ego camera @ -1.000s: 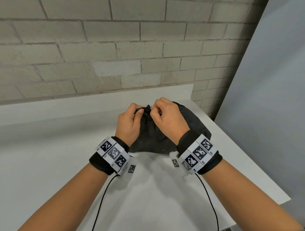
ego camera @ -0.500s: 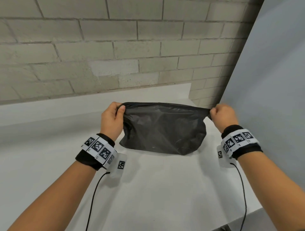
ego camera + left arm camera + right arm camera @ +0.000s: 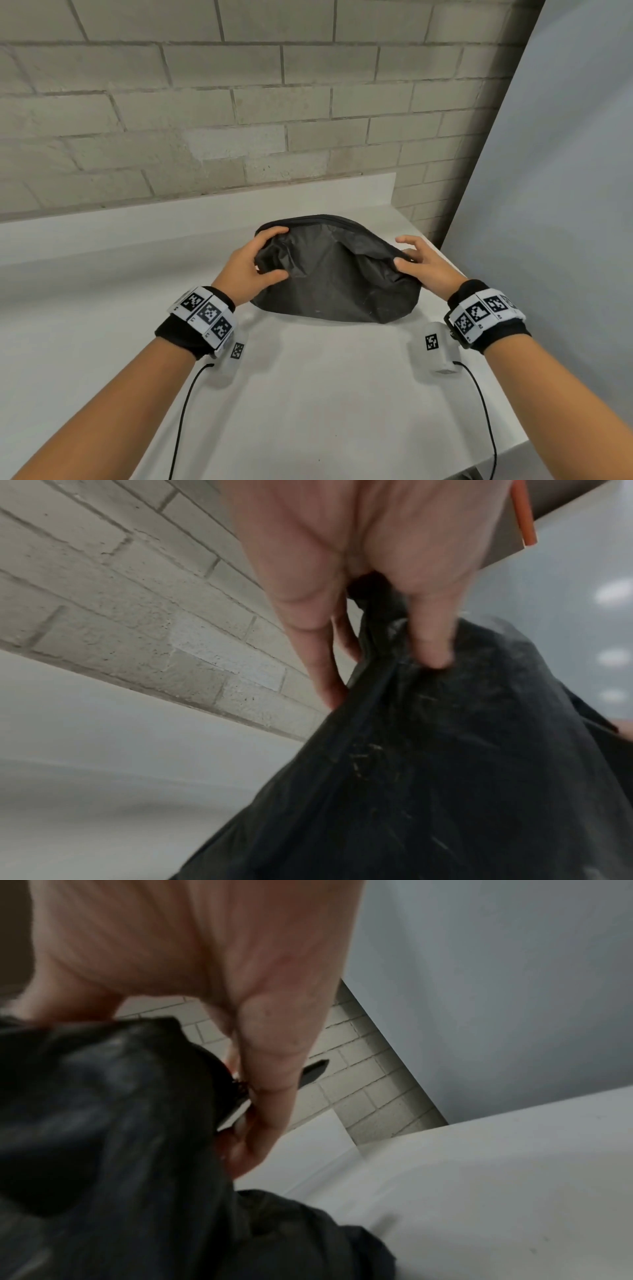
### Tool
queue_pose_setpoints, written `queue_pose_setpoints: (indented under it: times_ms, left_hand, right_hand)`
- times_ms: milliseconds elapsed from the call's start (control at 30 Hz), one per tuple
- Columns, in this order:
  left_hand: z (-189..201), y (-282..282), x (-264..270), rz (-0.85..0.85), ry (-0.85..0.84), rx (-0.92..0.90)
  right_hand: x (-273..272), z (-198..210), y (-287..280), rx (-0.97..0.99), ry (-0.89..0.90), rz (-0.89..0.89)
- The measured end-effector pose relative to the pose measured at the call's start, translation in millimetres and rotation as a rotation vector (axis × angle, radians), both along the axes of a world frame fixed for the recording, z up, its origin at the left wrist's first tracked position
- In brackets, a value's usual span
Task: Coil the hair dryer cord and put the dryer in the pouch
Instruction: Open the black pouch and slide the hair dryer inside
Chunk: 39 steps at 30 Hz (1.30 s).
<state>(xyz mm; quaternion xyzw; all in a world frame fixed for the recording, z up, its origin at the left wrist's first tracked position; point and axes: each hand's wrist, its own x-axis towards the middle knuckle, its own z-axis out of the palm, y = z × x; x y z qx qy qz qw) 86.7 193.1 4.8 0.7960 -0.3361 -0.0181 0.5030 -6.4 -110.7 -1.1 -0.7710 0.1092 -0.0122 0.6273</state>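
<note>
Gripping the pouch (image 3: pixel 337 284), the left hand (image 3: pixel 245 272) clutches one end; the right hand (image 3: pixel 428 267) touches the other, fingers spread.

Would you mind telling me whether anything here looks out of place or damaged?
Nothing stands out. The black fabric pouch lies crumpled but intact on the white counter; the left hand grips one end, the right hand rests on the other. No hair dryer shows.

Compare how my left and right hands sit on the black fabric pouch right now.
The left hand grips the black fabric pouch, bunching its left end; the right hand only rests its thumb on the right end. Left fingers curl over the top edge; right fingers are spread. Both touch the pouch at its ends.
</note>
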Motion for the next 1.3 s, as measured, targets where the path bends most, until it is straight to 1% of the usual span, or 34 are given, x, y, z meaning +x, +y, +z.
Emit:
queue_pose_setpoints:
  times_ms: [67,100,167,200,267,333,433,533,600,667,733,800,900,933,1033,1100,1233,1300]
  left_hand:
    - [-1.7,-1.4,1.8,0.085,-0.043,-0.014]
    - [-2.6,-1.7,2.9,0.106,-0.053,-0.02]
    - [-5.1,-1.7,5.8,0.125,-0.081,-0.017]
    - [-6.4,-1.6,7.8,0.128,-0.1,-0.014]
    - [-8.2,0.3,11.9,0.112,-0.106,-0.029]
    - [-7.3,3.9,14.4,0.081,-0.057,-0.101]
    - [-5.7,6.4,17.7,0.116,-0.012,-0.246]
    - [-3.5,4.0,16.2,0.154,0.032,-0.376]
    - [-2.2,3.3,15.2,0.136,0.084,-0.45]
    - [-1.3,4.0,14.2,0.116,0.122,-0.488]
    - [-1.9,3.7,12.1,0.109,0.108,-0.476]
    - [-2.4,2.2,10.3,0.123,0.067,-0.387]
    - [-3.4,-3.6,6.6,0.133,0.101,-0.24]
    - [-4.1,-4.9,6.1,0.12,0.131,-0.206]
    - [-5.7,-9.7,5.3,0.072,0.193,-0.131]
    - [-5.8,-13.6,5.1,0.053,0.225,-0.104]
    - [-2.1,-26.1,7.6,0.029,0.284,-0.027]
    - [-2.8,-33.4,10.8,0.026,0.295,0.026]
  right_hand:
    - [-0.7,0.9,-1.9,0.004,0.01,0.089]
    - [-0.9,2.6,-1.8,-0.024,0.016,0.139]
    - [-1.5,7.3,-0.5,-0.181,0.022,0.203]
    - [-0.6,9.2,-1.3,-0.293,0.013,0.191]
    - [1.6,13.1,-5.7,-0.451,-0.074,0.07]
    - [1.2,20.4,-8.3,-0.458,-0.2,-0.099]
    - [-0.3,34.8,-8.3,-0.448,-0.372,-0.283]
    - [0.2,43.6,-4.5,-0.43,-0.491,-0.352]
    - [1.0,45.4,-4.9,-0.384,-0.538,-0.374]
    - [0.4,46.4,-5.8,-0.384,-0.562,-0.381]
    - [-0.6,47.2,-8.5,-0.407,-0.59,-0.377]
    - [-1.0,47.7,-11.6,-0.431,-0.632,-0.367]
    - [-1.8,48.2,-20.8,-0.524,-0.701,-0.313]
    - [-1.5,48.4,-22.7,-0.56,-0.684,-0.296]
    - [-3.0,49.5,-29.7,-0.61,-0.532,-0.282]
    - [-2.7,49.8,-36.3,-0.649,-0.463,-0.257]
    - [3.2,54.1,-52.5,-0.619,-0.304,-0.194]
    - [6.4,56.8,-63.2,-0.624,-0.251,-0.141]
